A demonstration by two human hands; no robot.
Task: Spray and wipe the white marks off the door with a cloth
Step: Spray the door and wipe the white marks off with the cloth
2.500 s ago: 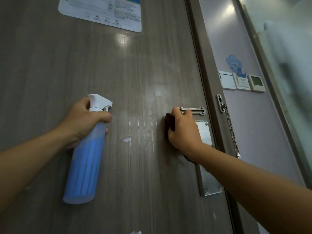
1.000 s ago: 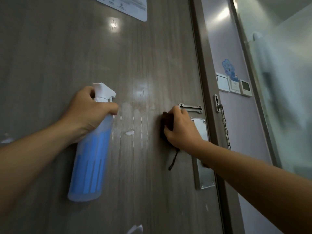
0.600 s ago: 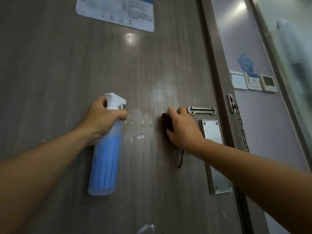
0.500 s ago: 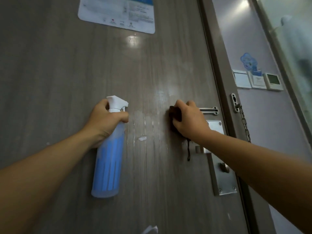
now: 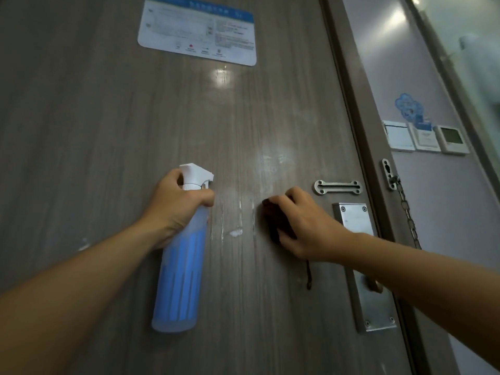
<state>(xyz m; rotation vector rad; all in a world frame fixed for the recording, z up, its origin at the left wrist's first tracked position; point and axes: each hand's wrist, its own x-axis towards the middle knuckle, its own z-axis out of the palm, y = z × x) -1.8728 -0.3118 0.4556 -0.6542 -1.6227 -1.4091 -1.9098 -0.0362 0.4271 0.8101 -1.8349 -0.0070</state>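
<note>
A grey wood-grain door (image 5: 108, 117) fills the view. White marks (image 5: 236, 232) and thin white streaks sit at its middle, between my hands. My left hand (image 5: 177, 205) grips the neck of a blue spray bottle (image 5: 180, 277) with a white trigger head, which points right toward the marks. My right hand (image 5: 300, 226) presses a dark cloth (image 5: 274, 223) flat against the door just right of the streaks. A dark string (image 5: 308, 274) hangs from under that hand.
A metal lock plate (image 5: 357, 220) and a chain-latch slot (image 5: 337, 187) lie right of my right hand. The door chain (image 5: 405, 209) hangs on the frame. A white-blue notice (image 5: 197, 31) is stuck high up. Wall switches (image 5: 424, 138) are at the right. A small white mark (image 5: 84, 244) is at the left.
My right hand with the cloth has slid left and slightly down, off the latch and toward the white streaks. My left hand keeps the bottle in place.
</note>
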